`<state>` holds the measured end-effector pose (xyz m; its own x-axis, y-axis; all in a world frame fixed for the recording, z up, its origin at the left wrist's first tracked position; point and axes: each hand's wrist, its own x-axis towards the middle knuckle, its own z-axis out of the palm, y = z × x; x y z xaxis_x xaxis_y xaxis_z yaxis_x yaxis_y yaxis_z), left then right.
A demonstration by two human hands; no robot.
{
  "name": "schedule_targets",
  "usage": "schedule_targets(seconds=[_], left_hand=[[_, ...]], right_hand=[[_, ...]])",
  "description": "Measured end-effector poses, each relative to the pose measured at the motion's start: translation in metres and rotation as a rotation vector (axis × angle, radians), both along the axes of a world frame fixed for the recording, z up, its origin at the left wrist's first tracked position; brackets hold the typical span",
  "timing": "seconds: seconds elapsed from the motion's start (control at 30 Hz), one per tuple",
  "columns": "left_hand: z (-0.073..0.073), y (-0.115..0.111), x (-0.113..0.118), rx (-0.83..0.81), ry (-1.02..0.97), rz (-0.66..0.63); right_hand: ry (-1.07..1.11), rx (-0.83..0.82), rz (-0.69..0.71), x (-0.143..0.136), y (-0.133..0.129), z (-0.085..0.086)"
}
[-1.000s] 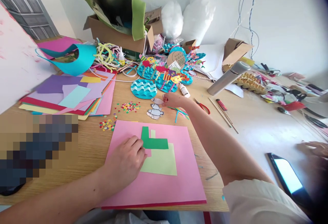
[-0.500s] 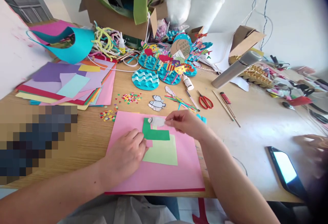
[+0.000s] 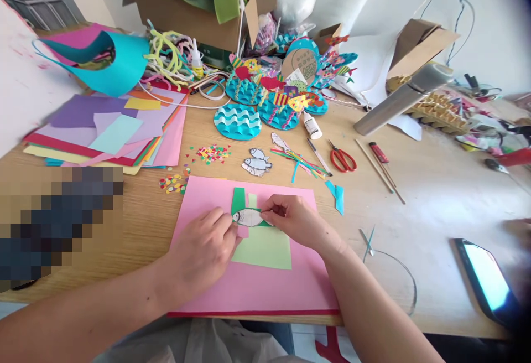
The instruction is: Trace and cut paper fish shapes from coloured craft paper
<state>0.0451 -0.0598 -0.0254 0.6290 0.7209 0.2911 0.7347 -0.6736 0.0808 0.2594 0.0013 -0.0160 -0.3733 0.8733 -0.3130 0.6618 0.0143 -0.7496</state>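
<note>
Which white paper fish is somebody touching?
The white fish over the green paper: the right hand holds its tail end. The other white fish lie farther back, untouched.

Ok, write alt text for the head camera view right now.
The right hand holds a paper fish over green paper on a pink sheet, the left hand by its head; other fish cutouts and red-handled scissors lie beyond.

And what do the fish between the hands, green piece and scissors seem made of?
Fish cutout: likely matte paper, flat, with dark lines. Green piece: maybe paper or foam, evenly coloured, no visible sheen. Scissors: smooth-looking red handles, perhaps plastic; greyish blades, probably metal.
</note>
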Motion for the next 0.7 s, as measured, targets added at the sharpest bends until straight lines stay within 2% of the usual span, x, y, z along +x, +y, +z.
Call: schedule_targets(seconds=[0.2,0.7], left_hand=[[0.0008,0.0019,0.0020,0.025,-0.090,0.000],[-0.0028,0.0004,0.0005,0.050,-0.039,-0.056]], right_hand=[[-0.049,0.055,-0.005,-0.0011,-0.0014,-0.0002],[-0.107,0.105,-0.042,-0.0022,-0.0042,-0.0027]])
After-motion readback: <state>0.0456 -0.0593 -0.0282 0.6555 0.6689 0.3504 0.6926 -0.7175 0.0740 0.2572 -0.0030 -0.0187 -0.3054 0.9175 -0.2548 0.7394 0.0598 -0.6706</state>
